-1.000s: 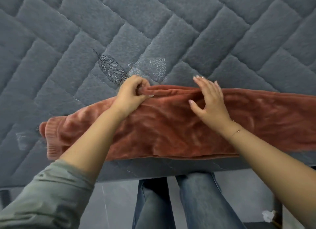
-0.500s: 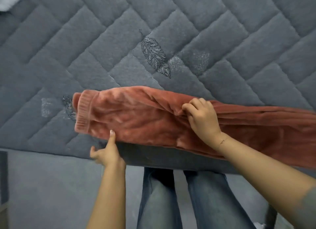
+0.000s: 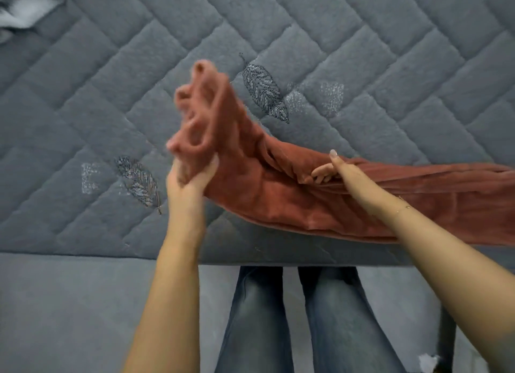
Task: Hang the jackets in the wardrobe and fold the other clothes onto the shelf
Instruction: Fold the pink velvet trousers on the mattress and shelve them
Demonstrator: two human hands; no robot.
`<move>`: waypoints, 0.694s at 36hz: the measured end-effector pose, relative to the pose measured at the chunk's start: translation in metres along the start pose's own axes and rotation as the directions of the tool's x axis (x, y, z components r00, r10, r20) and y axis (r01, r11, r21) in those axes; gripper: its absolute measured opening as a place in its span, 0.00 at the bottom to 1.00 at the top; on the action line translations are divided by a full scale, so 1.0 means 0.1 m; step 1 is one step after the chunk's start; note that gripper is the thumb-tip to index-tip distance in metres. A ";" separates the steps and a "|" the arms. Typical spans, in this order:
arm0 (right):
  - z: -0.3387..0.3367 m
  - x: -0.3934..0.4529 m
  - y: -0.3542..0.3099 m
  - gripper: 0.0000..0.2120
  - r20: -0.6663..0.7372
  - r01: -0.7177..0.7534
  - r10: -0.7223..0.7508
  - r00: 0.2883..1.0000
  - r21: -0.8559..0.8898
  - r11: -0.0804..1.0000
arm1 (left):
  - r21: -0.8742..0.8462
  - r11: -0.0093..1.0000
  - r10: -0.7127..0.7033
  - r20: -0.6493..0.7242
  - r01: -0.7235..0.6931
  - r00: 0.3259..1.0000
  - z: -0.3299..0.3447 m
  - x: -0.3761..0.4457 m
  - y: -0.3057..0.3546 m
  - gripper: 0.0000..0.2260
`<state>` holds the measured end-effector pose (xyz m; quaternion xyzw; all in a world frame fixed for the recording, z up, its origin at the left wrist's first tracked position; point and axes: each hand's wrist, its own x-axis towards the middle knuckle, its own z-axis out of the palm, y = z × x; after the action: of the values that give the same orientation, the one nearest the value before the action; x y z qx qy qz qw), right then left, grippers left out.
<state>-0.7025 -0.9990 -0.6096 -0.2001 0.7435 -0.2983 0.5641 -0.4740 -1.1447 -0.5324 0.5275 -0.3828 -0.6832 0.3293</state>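
Note:
A rust-red velvety garment, folded lengthwise, lies across the near edge of the grey quilted bed and runs off the right side of the view. My left hand grips its cuffed left end and holds it lifted off the bed, bunched and blurred. My right hand pinches the garment at its middle, fingers curled into the fabric against the bed.
A pale grey cloth shows at the far left corner of the bed. The bed's front edge runs across the view, with my legs in blue jeans below it and grey floor to the left.
My left hand moved from under the cuffed end to gripping it and lifted that end up and to the right. My right hand stays on the garment's middle.

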 end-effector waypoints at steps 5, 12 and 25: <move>-0.06 -0.04 0.00 0.33 0.015 -0.098 0.105 0.994 0.509 0.855 | 0.606 0.658 0.093 0.524 -0.447 0.847 0.59 -0.19 -0.25 0.24; -0.26 -0.18 0.26 0.47 0.089 -0.108 0.063 0.994 0.892 0.439 | 0.718 0.453 -0.302 0.682 -0.529 0.666 0.71 -0.26 -0.98 0.27; -0.19 -0.39 0.53 0.18 -0.440 0.265 0.050 0.897 0.624 0.735 | 0.620 0.693 -0.153 0.625 -0.368 0.766 1.10 -0.26 -0.81 0.11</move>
<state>-0.7074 -0.9306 -0.6140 0.0428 0.6775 -0.6147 0.4017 -0.5784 -1.0634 -0.5737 0.3251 -0.7358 -0.5940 -0.0078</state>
